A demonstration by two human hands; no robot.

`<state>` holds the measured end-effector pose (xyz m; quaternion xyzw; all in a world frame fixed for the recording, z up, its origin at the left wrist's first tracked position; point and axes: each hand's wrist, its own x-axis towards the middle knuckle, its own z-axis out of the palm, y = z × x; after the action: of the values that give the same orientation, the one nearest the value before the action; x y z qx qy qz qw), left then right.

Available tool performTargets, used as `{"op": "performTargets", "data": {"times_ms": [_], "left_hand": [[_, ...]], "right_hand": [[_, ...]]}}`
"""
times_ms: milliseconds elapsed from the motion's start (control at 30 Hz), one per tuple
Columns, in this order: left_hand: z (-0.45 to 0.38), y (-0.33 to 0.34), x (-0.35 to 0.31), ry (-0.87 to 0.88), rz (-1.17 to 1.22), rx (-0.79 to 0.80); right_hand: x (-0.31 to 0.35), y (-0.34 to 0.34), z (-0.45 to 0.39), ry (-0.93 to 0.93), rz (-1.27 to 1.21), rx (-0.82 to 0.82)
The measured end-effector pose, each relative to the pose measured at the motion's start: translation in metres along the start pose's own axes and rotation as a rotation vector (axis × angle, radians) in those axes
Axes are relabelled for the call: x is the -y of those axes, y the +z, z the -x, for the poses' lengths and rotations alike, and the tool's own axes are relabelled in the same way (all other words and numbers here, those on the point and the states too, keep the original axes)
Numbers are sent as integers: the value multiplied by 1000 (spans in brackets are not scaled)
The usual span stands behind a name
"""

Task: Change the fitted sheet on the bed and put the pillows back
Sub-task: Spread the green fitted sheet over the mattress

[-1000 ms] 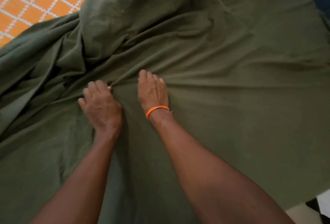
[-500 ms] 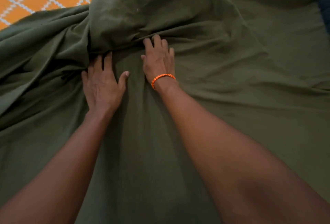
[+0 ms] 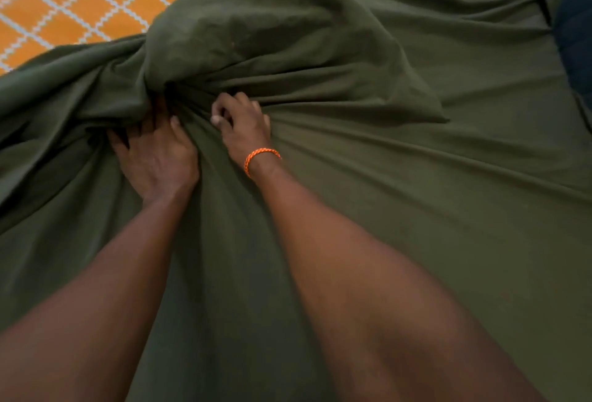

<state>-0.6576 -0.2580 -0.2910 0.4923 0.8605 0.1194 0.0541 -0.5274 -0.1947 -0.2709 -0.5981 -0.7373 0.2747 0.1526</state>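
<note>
A dark green sheet (image 3: 432, 193) lies spread over the bed, bunched into a large mound (image 3: 272, 26) at the far middle. My left hand (image 3: 157, 154) presses into the folds at the foot of the mound, its fingertips buried in the cloth. Just to the right, my right hand (image 3: 243, 122), with an orange braided band at the wrist, curls its fingers into a gather of the sheet. Creases radiate outward from both hands. No pillows are in view.
An orange covering with a white lattice pattern (image 3: 80, 1) shows at the top left beyond the sheet. A dark blue fabric (image 3: 573, 33) lies along the right edge.
Both hands slid forward across the sheet to the base of the mound. They lay flat before; now the right hand's fingers curl into the cloth and the left digs into the folds.
</note>
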Motion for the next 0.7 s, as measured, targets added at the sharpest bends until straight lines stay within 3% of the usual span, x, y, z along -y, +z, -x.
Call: {"op": "performTargets", "data": {"times_ms": [100,300,400,467,567,700], "left_hand": [[5,6,-3,4,-27,-47],[-6,21,3,-22,19,-14],[2,2,-17,-31,-4,36],[22,-17,-41,20,1,4],[77,-23,-88,28,46,-97],[164,-2,-164,82,159,-52]], "right_hand": [[-4,6,18,16,-32,15],[-2,18,34,-107,157,49],[-6,5,20,-38,-26,179],[-5,-10,17,70,-378,222],[-20,-37,47,115,-627,85],[-97,-94,119,113,-549,-282]]}}
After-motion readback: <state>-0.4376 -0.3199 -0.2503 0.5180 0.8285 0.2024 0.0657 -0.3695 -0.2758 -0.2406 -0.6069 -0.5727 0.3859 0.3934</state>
